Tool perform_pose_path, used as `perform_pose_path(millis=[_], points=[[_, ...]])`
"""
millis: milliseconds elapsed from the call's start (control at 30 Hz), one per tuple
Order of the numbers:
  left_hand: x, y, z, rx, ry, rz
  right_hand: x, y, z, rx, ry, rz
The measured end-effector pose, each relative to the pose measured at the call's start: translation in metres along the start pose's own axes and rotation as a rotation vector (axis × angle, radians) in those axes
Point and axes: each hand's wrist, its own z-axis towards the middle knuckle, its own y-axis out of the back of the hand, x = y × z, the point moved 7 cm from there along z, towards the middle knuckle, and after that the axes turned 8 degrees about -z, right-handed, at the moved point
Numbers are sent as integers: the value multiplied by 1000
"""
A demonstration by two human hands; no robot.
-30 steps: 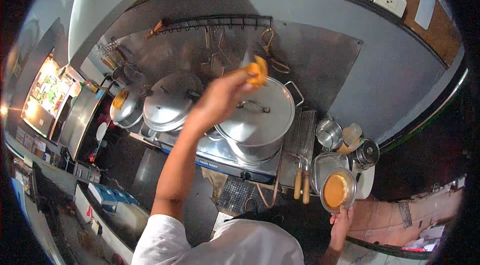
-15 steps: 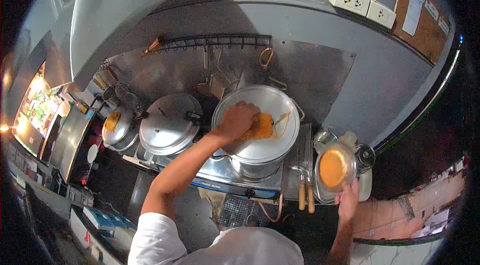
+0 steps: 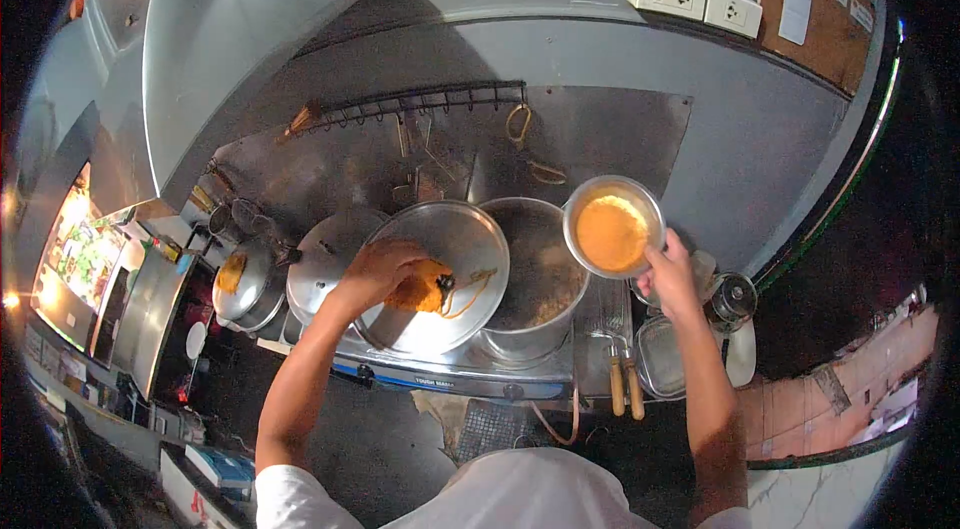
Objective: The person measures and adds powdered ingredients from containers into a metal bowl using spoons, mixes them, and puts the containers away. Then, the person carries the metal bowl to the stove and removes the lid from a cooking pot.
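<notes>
My left hand (image 3: 385, 271) is closed over an orange cloth (image 3: 417, 291) at the handle of a large metal pot lid (image 3: 470, 244). It holds the lid tilted to the left of a tall pot (image 3: 525, 347), overlapping the pot's left edge. Steam-dulled, brownish contents show inside the uncovered pot. Above the pot's right rim, my right hand (image 3: 672, 274) grips the edge of a metal bowl (image 3: 652, 209). Inside the bowl lies an orange substance (image 3: 610, 234), whose kind I cannot make out. A thin strap or cord dangles by the lid handle.
Left of the lid stands another lidded pot (image 3: 320, 244), with a smaller lidded pot (image 3: 262, 294) beyond it. Wooden-handled utensils (image 3: 625, 384) lie right of the stove (image 3: 445, 384). A glass-lidded container (image 3: 733, 299) and a tray (image 3: 662, 364) sit farther right. A hook rack (image 3: 420, 101) spans the wall.
My left hand has lifted the lid off the pot and moved it left, uncovering the contents. My right hand has raised the bowl up and leftward from the side counter to the pot's rim.
</notes>
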Motion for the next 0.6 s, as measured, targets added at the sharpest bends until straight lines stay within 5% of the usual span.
perform_pose_path(millis=[67,267,400,600], points=[[-4,-1,-9,-19,-125,86,13,-20,14,16,11,-81],[19,-34,-17,232,-8,-33,33,-71,46,12,96,-260],[13,-33,-21,47,-90,15,39,-92,58,-40,181,-376],[40,-51,-17,253,87,-1,62,-118,60,-68,223,-503]])
